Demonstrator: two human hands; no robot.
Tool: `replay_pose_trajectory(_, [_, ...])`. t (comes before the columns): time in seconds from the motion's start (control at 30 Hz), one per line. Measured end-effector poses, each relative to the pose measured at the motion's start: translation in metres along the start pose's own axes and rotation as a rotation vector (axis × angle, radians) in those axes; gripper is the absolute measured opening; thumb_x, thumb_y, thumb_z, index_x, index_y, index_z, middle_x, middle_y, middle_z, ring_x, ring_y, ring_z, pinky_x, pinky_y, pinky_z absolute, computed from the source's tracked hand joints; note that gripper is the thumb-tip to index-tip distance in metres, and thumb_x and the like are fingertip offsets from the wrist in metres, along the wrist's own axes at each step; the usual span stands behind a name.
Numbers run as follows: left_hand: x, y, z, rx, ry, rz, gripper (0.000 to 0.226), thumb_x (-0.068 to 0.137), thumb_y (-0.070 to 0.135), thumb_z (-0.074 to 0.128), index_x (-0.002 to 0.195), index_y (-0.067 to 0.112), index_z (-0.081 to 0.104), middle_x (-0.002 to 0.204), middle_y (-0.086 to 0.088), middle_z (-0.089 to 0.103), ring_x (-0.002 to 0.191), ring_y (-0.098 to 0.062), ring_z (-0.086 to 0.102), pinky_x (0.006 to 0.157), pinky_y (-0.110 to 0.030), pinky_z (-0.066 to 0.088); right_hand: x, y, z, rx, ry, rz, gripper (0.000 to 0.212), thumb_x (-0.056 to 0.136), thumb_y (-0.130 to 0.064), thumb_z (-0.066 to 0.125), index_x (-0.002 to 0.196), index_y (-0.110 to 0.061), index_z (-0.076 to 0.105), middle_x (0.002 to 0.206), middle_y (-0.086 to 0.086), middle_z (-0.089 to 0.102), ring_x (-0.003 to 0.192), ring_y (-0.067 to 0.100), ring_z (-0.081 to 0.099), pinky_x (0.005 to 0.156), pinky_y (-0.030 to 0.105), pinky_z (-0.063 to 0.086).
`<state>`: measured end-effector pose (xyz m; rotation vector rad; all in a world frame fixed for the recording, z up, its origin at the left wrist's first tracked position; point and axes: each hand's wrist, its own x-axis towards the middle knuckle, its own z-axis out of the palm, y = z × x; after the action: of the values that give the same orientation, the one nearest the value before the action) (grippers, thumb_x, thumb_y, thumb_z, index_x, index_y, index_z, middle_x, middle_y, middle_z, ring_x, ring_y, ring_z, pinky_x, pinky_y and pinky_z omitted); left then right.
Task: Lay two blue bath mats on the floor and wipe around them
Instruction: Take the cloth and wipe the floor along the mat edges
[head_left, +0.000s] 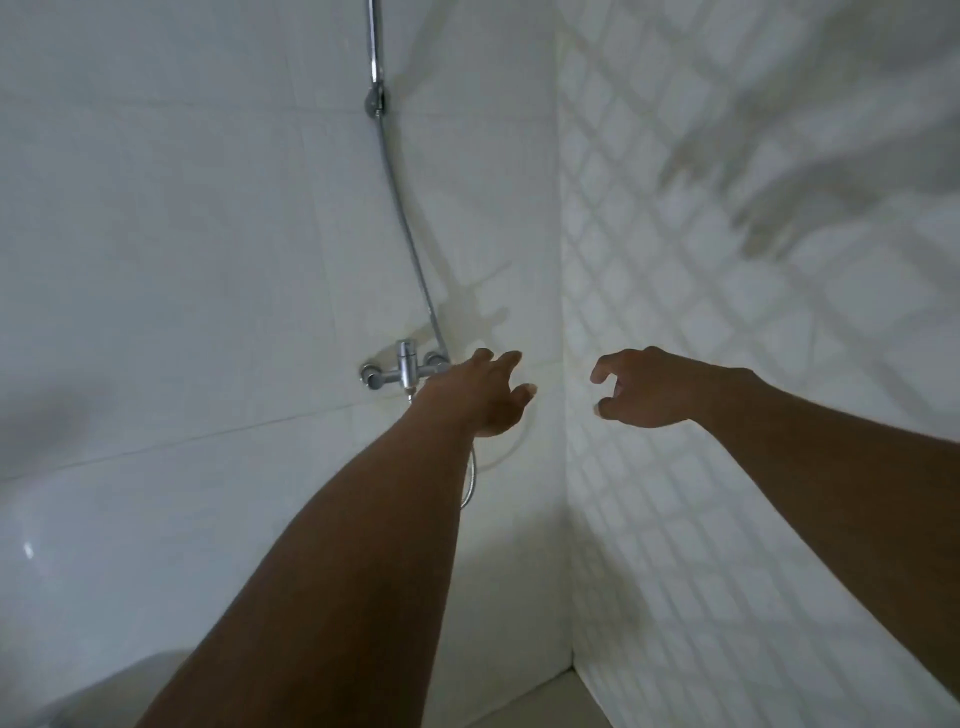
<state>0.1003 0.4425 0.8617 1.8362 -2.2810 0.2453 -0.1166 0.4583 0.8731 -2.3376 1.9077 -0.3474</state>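
1. Neither blue mat is in sight, and no cloth either; all I see is the corner of a white tiled bathroom, so I can't say where the mats lie.
2. My left hand (480, 397) is stretched out with the fingers loosely spread and empty, just in front of the shower tap (405, 370) and partly covering it.
3. My right hand (647, 389) is to the right of the tap, near the wall corner, fingers curled as if ready to pinch, holding nothing.
4. The shower hose (402, 218) runs up the wall from the tap and loops below my left hand.
5. Risk, as I judge it: reaching this close, I could knock the tap open or snag the hose, wetting the floor (540, 701) before the mats go down.
6. No bucket, basket or other container shows; the white curved fixture (57, 561) left of the tap is too blurred to name.
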Motion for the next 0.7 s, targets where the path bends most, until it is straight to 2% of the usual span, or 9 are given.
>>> replay_pose_trajectory(0.2, [0.056, 0.082, -0.012, -0.115, 0.056, 0.33, 0.064, 0.102, 0.06, 0.033, 0.159, 0.034, 0.019, 0.163, -0.001, 0.027, 0.141, -0.033, 0.043, 0.107, -0.052, 0.037, -0.047, 0.052, -0.047, -0.065, 0.112, 0.291, 0.048, 0.095, -0.04, 0.058, 0.14, -0.027, 0.048, 0.131, -0.005, 0.06, 0.116, 0.016, 0.053, 0.088, 0.024, 0.036])
replay_pose_trajectory(0.33, [0.057, 0.163, -0.028, -0.215, 0.146, 0.586, 0.06, 0.104, 0.055, 0.034, 0.158, 0.03, 0.025, 0.158, -0.004, 0.036, 0.136, -0.034, 0.048, 0.104, -0.049, 0.04, -0.119, 0.079, -0.071, -0.135, 0.145, 0.532, 0.05, 0.094, -0.046, 0.059, 0.141, -0.031, 0.047, 0.136, 0.0, 0.057, 0.126, 0.021, 0.05, 0.097, 0.032, 0.042])
replay_pose_trajectory(0.53, [-0.025, 0.295, -0.06, -0.424, 0.23, 1.023, 0.054, 0.104, 0.051, 0.036, 0.154, 0.029, 0.034, 0.152, -0.003, 0.046, 0.134, -0.03, 0.051, 0.104, -0.046, 0.042, -0.292, 0.078, -0.112, -0.254, 0.229, 0.948, 0.052, 0.094, -0.047, 0.059, 0.142, -0.031, 0.046, 0.144, 0.001, 0.051, 0.125, 0.024, 0.053, 0.1, 0.035, 0.045])
replay_pose_trajectory(0.7, [-0.148, 0.36, -0.087, -0.592, 0.266, 1.34, 0.051, 0.104, 0.047, 0.037, 0.151, 0.029, 0.038, 0.143, -0.002, 0.054, 0.127, -0.029, 0.055, 0.101, -0.044, 0.043, -0.451, 0.007, -0.112, -0.302, 0.343, 1.284, 0.049, 0.093, -0.048, 0.058, 0.139, -0.035, 0.048, 0.134, -0.002, 0.059, 0.117, 0.021, 0.058, 0.093, 0.033, 0.046])
